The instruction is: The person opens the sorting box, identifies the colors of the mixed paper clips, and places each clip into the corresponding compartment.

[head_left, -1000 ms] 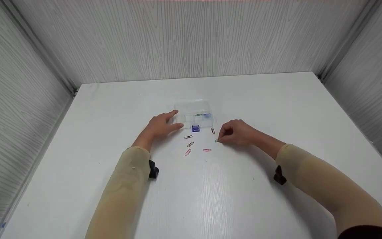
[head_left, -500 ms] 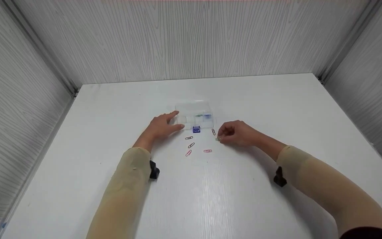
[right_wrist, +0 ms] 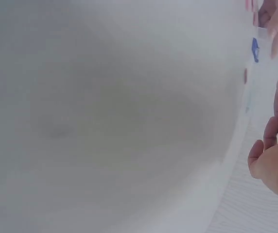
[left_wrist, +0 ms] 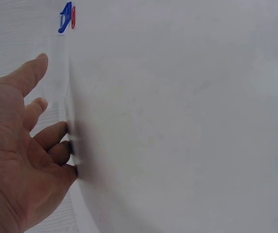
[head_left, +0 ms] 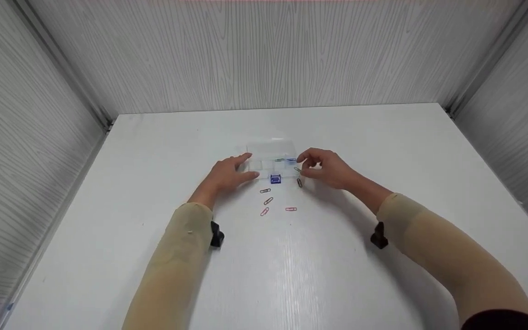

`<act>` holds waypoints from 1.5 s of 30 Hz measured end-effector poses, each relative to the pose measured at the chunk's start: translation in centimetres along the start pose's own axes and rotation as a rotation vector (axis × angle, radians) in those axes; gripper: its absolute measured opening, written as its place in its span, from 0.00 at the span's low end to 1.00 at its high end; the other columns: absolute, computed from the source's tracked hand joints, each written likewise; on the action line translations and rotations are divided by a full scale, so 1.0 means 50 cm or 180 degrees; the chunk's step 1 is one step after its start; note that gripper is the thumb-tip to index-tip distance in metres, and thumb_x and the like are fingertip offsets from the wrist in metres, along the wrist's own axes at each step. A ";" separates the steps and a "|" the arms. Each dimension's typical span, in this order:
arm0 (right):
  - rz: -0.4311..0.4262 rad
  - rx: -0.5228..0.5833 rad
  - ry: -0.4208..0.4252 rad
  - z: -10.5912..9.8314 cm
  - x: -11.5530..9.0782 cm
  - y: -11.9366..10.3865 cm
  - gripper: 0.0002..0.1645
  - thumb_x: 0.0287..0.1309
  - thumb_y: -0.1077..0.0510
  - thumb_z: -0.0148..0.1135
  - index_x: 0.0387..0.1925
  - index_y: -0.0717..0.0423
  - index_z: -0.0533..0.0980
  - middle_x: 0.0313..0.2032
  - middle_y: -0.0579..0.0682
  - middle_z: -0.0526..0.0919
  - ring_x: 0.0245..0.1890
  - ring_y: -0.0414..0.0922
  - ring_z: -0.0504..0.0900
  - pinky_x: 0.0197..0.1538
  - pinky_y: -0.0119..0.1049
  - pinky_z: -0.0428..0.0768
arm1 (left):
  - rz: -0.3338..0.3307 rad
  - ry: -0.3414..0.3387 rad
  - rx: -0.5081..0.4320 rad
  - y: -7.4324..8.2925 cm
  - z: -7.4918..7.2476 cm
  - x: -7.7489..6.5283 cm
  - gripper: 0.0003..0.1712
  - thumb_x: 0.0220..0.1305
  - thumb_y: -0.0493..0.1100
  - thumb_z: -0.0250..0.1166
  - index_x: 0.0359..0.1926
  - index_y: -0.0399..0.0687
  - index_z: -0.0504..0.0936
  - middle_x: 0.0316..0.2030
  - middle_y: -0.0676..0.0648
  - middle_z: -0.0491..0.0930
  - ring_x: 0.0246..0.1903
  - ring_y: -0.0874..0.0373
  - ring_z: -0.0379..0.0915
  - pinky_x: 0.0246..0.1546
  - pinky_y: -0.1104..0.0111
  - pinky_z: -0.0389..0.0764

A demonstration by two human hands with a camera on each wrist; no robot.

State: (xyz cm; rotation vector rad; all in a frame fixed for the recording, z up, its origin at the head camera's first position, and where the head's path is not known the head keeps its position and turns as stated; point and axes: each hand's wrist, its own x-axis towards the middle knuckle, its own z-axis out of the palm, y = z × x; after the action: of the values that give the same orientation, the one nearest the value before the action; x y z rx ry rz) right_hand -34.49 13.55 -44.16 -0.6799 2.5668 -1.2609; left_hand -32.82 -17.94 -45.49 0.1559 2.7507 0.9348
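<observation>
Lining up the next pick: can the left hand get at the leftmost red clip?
Probably yes: nothing seems to stand between the left hand and that red clip, though the hand would have to leave the box.

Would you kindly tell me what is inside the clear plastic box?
In the far compartments of the clear plastic box lie a green paper clip and a blue paper clip. The left hand and right hand overlap its side edges; whatever lies beneath them cannot be seen.

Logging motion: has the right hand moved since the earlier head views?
Yes: the right hand moved forward, toward the clear box's right side.
</observation>
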 end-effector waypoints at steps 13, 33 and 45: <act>0.0135 -0.0222 0.0274 0.041 0.099 -0.035 0.18 0.72 0.62 0.64 0.61 0.54 0.80 0.48 0.50 0.85 0.52 0.49 0.76 0.53 0.43 0.77 | -0.0089 0.0025 -0.0060 0.003 0.001 0.001 0.46 0.70 0.67 0.65 0.84 0.65 0.61 0.81 0.45 0.59 0.82 0.44 0.48 0.80 0.48 0.51; 0.0042 -0.0150 0.0422 0.025 0.076 -0.024 0.18 0.72 0.58 0.67 0.60 0.58 0.81 0.48 0.50 0.85 0.52 0.49 0.77 0.56 0.43 0.76 | 0.0000 -0.0005 0.0008 0.001 0.002 0.003 0.46 0.71 0.66 0.64 0.84 0.64 0.60 0.81 0.45 0.59 0.82 0.45 0.48 0.80 0.48 0.51; 0.0105 0.0079 0.0426 -0.010 0.002 0.018 0.19 0.70 0.55 0.71 0.57 0.58 0.83 0.46 0.50 0.85 0.49 0.49 0.79 0.54 0.43 0.75 | 0.0037 -0.0067 -0.0009 -0.005 -0.003 0.009 0.47 0.71 0.67 0.64 0.84 0.63 0.60 0.82 0.45 0.59 0.82 0.44 0.47 0.81 0.46 0.49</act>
State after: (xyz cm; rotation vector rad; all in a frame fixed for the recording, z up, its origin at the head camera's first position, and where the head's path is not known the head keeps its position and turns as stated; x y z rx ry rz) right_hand -35.06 14.30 -44.56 -0.5639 2.6513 -1.3689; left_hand -33.28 -18.12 -45.61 0.1802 2.7322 0.9345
